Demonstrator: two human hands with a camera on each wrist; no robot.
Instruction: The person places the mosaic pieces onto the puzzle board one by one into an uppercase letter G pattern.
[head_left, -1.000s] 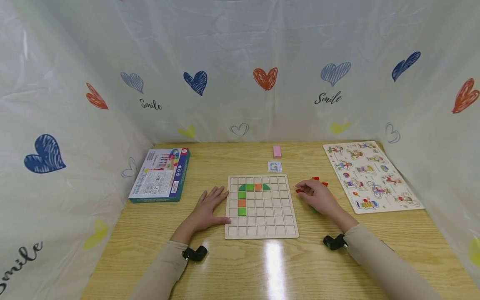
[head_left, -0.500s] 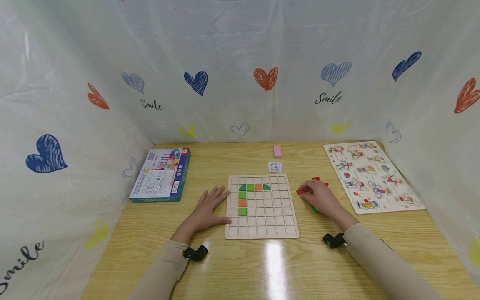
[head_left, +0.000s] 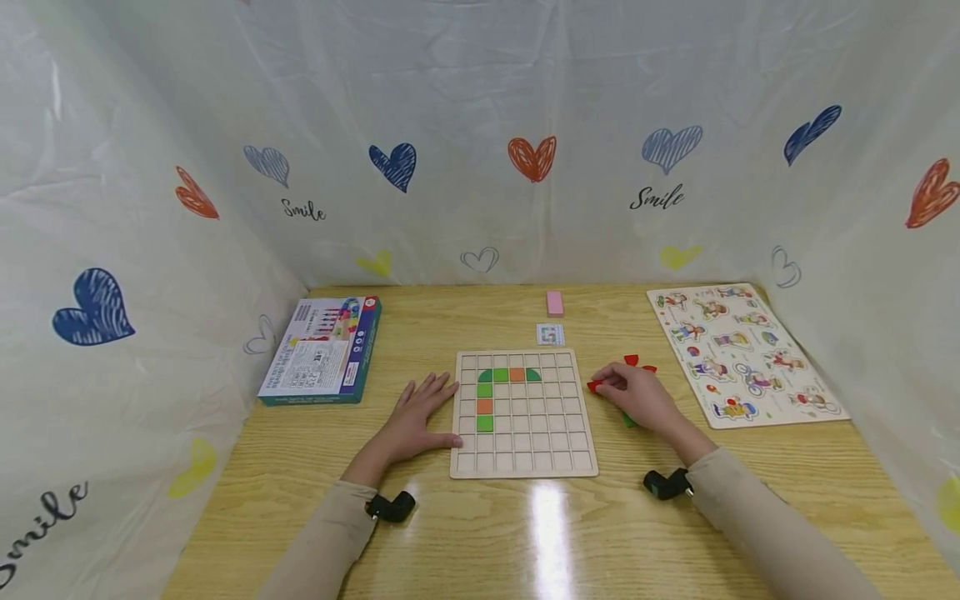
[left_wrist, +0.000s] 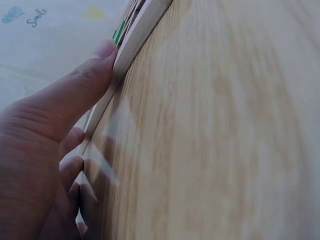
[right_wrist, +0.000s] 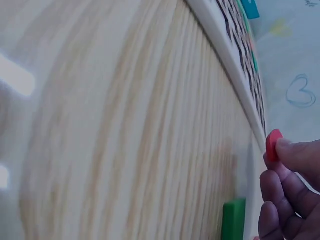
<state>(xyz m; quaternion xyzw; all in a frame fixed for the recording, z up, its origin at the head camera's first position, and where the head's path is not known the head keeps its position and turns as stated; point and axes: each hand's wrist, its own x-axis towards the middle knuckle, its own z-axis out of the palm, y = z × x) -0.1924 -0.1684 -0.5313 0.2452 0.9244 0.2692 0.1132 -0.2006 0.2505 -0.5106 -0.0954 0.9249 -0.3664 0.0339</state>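
A pale wooden grid board (head_left: pixel 525 450) lies mid-table, with green, orange and dark green pieces set in its upper left cells. My left hand (head_left: pixel 411 423) lies spread at the board's left edge; its thumb (left_wrist: pixel 80 87) touches the rim in the left wrist view. Between thumb and fingertips, my right hand (head_left: pixel 637 393) pinches a small red piece (right_wrist: pixel 272 145), just right of the board. Beyond that hand lie more loose red pieces (head_left: pixel 632 360), and a green piece (right_wrist: pixel 233 220) rests below it on the table. Part of this pile is hidden by the hand.
A small pattern card (head_left: pixel 550 334) and a pink block (head_left: pixel 554 303) are behind the board. To the left is a boxed set (head_left: pixel 321 350); at the right lies a picture puzzle board (head_left: pixel 742 358). A printed curtain surrounds the table.
My right hand shifts the red piece slightly right, then back left toward the board, turning it a little. The left hand and the board keep their places.
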